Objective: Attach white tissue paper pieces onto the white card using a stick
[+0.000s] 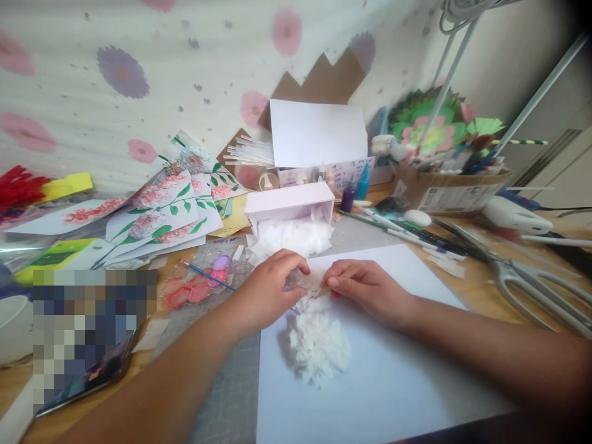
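Observation:
A fluffy white cluster of crumpled paper pieces (320,348) sits on a white sheet (379,388) in front of me. Just beyond it, my left hand (271,288) is curved, with a gap between its thumb and fingertips. Facing it, my right hand (370,288) has thumb and fingers pinched together; whatever is in the pinch is too small and blurred to name. Some whitish bits show between the two hands, touching the far side of the cluster. Behind them, loose white paper squares (296,237) spill out of a pale box (289,200) lying on its side.
On the left are a phone (87,385), pink plastic pieces (187,293) with a blue stick, and painted flower sheets (161,203). Large scissors (522,277), pens (411,237) and a cardboard box of tools (453,191) lie on the right. Glue bottles (362,183) stand behind.

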The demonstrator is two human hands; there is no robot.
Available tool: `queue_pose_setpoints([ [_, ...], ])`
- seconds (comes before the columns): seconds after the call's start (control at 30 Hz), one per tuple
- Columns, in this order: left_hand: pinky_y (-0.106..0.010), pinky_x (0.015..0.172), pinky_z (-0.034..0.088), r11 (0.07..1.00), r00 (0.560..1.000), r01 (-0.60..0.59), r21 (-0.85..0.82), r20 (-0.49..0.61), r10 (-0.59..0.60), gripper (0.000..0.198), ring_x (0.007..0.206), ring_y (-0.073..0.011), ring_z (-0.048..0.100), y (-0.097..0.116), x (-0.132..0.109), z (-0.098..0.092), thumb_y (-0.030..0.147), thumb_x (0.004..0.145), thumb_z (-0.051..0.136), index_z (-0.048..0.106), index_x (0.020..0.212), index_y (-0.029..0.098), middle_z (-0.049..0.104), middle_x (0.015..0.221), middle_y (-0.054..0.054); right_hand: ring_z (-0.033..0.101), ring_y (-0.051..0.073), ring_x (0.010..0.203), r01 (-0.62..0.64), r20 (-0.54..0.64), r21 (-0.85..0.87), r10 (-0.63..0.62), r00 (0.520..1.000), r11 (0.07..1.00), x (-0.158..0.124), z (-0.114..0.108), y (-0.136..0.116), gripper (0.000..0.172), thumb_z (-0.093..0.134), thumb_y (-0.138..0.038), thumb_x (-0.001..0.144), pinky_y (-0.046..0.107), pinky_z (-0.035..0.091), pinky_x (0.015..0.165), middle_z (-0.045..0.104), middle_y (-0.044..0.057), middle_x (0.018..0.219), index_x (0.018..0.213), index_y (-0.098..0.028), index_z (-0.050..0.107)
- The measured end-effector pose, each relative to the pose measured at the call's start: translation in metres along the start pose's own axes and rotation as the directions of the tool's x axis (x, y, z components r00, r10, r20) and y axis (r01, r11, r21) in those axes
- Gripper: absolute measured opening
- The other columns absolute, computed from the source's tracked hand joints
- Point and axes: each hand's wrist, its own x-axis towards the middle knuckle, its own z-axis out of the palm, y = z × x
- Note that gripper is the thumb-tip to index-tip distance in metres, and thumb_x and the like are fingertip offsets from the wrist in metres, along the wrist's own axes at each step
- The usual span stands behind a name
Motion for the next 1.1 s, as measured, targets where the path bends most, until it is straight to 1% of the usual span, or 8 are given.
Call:
queue_pose_setpoints([
  [0.2,-0.031,0.081,0.043,1.0,1.0,0.018,-0.004,0.006,-0.018,0.017,0.092,-0.0163,0.052,0.0036,-0.0007,-0.0016,0.027,0.075,0.055,0.054,0.093,0.026,0.053,0.104,0.001,0.048,0.008,0.059,0.014,-0.054,-0.109,-0.02,0.998,0.994,0.0018,0.0009,-0.0024,0.025,0.049,-0.027,0.084,0.019,0.037,0.056,0.052,0.002,0.066,0.064,-0.013,0.056],
  [0.3,-0.031,0.083,0.042,1.0,1.0,0.007,-0.006,0.03,-0.007,0.026,0.095,-0.0172,0.05,0.0063,-0.002,-0.002,0.03,0.07,0.062,0.053,0.094,0.026,0.052,0.106,0.001,0.048,0.009,0.059,0.009,-0.072,-0.129,-0.019,0.997,0.992,0.0021,0.0008,-0.0017,0.027,0.049,-0.028,0.084,0.02,0.037,0.055,0.053,0.002,0.065,0.062,-0.013,0.055],
  [0.43,-0.03,0.083,0.041,1.0,0.999,-0.015,0.006,0.037,0.015,0.028,0.095,-0.0163,0.05,0.0054,-0.0019,-0.001,0.022,0.067,0.062,0.053,0.093,0.026,0.052,0.106,0.001,0.049,0.009,0.059,0.003,-0.093,-0.156,-0.017,0.996,0.988,0.0031,0.0009,-0.0006,0.027,0.049,-0.028,0.084,0.021,0.038,0.056,0.055,0.002,0.068,0.062,-0.013,0.056],
  [0.67,-0.029,0.082,0.042,1.0,1.0,-0.004,0.012,0.015,0.003,0.023,0.094,-0.0157,0.051,0.0022,-0.0004,0.0018,0.02,0.072,0.057,0.054,0.093,0.027,0.053,0.104,0.001,0.052,0.01,0.062,0.02,-0.14,-0.075,-0.03,0.99,0.997,0.0014,0.0007,0.0019,0.029,0.052,-0.028,0.083,0.02,0.04,0.058,0.057,0.003,0.071,0.059,-0.013,0.058],
  [0.73,-0.029,0.08,0.042,1.0,1.0,0.002,0.013,0.014,-0.002,0.023,0.093,-0.0158,0.051,0.0023,-0.0004,0.002,0.022,0.072,0.058,0.054,0.094,0.027,0.053,0.103,0.001,0.052,0.009,0.063,0.029,-0.121,-0.021,-0.031,0.992,0.999,-0.0011,0.0011,0.0018,0.025,0.053,-0.028,0.084,0.019,0.041,0.058,0.057,0.003,0.072,0.064,-0.014,0.06],
  [0.83,-0.029,0.078,0.043,1.0,1.0,0.012,0.016,0.021,-0.012,0.023,0.091,-0.0163,0.052,0.0026,-0.0005,0.0021,0.023,0.072,0.058,0.054,0.094,0.026,0.054,0.102,0.001,0.052,0.01,0.063,0.007,-0.029,0.011,-0.007,1.0,1.0,-0.0043,0.0032,-0.0005,0.019,0.054,-0.029,0.083,0.019,0.041,0.058,0.057,0.002,0.068,0.076,-0.014,0.062],
  [0.93,-0.03,0.078,0.043,1.0,1.0,0.017,0.008,0.018,-0.018,0.024,0.091,-0.0169,0.051,0.0022,-0.0005,0.0023,0.021,0.071,0.057,0.054,0.094,0.026,0.054,0.102,0.0,0.051,0.01,0.06,-0.034,-0.004,-0.057,0.034,0.999,0.998,-0.0047,0.006,-0.0034,0.019,0.053,-0.03,0.083,0.019,0.04,0.056,0.056,0.001,0.064,0.078,-0.013,0.061],
  [1.1,-0.03,0.079,0.043,1.0,0.999,0.02,-0.006,0.028,-0.02,0.026,0.092,-0.0163,0.051,0.0003,-0.0005,0.0022,0.022,0.069,0.059,0.054,0.094,0.027,0.053,0.103,0.001,0.05,0.01,0.057,-0.044,-0.097,-0.188,0.026,0.995,0.981,-0.0016,0.0073,-0.0041,0.024,0.05,-0.03,0.082,0.02,0.038,0.054,0.055,0.001,0.063,0.065,-0.015,0.058],
])
